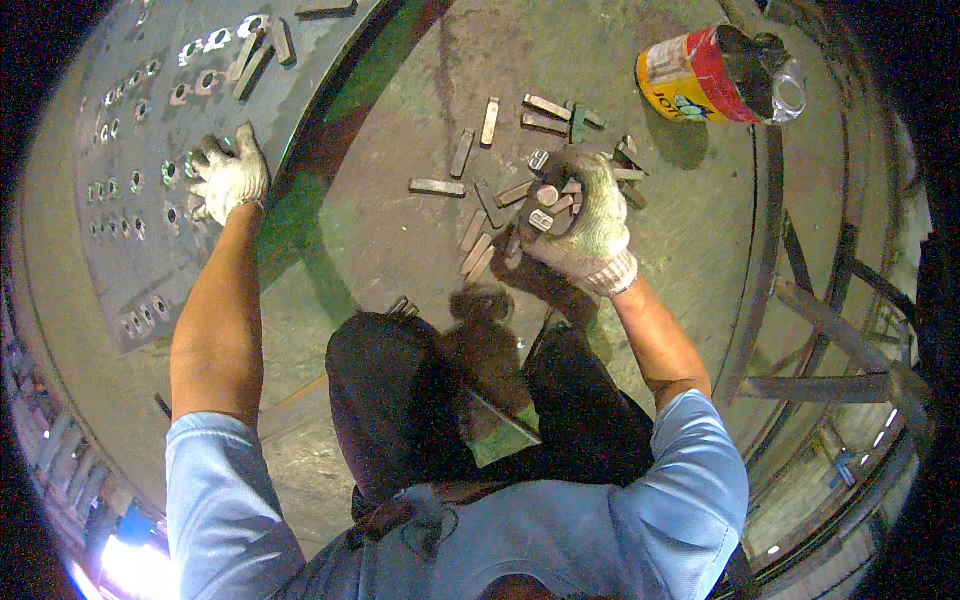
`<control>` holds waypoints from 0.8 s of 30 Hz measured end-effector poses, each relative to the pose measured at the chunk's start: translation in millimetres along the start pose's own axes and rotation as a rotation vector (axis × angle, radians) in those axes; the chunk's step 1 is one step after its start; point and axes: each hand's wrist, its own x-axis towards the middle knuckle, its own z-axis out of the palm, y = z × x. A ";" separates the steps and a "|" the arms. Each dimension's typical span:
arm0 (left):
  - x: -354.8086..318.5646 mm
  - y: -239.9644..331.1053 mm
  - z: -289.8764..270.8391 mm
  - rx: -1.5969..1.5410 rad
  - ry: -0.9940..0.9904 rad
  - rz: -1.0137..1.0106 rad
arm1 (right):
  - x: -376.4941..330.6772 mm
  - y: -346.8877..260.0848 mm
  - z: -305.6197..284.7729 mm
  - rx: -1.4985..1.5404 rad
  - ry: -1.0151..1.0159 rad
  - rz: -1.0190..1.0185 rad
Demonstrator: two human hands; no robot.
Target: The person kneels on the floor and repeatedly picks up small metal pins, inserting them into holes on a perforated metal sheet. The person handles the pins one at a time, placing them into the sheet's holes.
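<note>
My right hand [592, 228], in a pale work glove, is closed around a few steel stamping punches [541, 220] above the floor. Their ends carry raised characters. Beneath and around it, several more punches [437, 187] lie scattered on the floor; the hand hides part of the pile. My left hand [234, 180], gloved too, rests flat with fingers spread on a dark metal plate [120, 180], close to its right edge. Near those fingers the plate has rows of holes with bright, rough rims. A few loose punches [254, 72] lie farther up on the plate.
A red and yellow tin bucket [690, 72] stands tilted in view at the far right, with a shiny round piece at its mouth. Dark steel bars [820, 390] form a frame along the right. My knees [385, 390] are bent close to the scattered punches.
</note>
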 end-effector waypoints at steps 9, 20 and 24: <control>1.6 -1.4 4.2 -0.005 0.025 -0.006 | -10.4 4.2 7.4 0.091 -0.108 0.128; -0.1 0.1 1.4 -0.008 0.016 0.019 | -9.0 11.0 14.1 0.107 -0.097 -0.010; 2.1 -4.5 5.7 -0.027 0.027 0.022 | -13.9 15.0 14.6 0.074 -0.145 0.030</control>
